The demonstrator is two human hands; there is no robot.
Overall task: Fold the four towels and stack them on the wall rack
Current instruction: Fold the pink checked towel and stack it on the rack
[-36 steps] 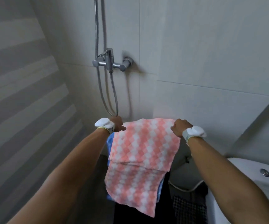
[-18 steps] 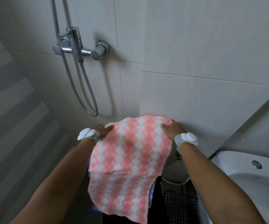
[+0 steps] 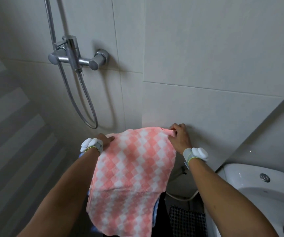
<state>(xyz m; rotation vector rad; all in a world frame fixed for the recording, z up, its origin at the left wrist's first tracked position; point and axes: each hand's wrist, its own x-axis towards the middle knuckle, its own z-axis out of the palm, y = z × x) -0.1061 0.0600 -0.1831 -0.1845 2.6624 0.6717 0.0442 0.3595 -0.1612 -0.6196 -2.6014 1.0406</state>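
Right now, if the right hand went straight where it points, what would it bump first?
Probably the tiled wall just beyond the right hand, which pinches the pink checked towel; depth is unclear.

Single head-worn wide-angle cam, pitched forward and down, facing tiled wall [image 3: 206,48] at close range. Centre-frame, near lens: left hand [image 3: 106,139], right hand [image 3: 178,137], towel [image 3: 131,168].

A home bathroom: tiled wall [image 3: 206,48], shower mixer [image 3: 74,57] with hose [image 3: 86,106], toilet cistern [image 3: 250,182] beside it.
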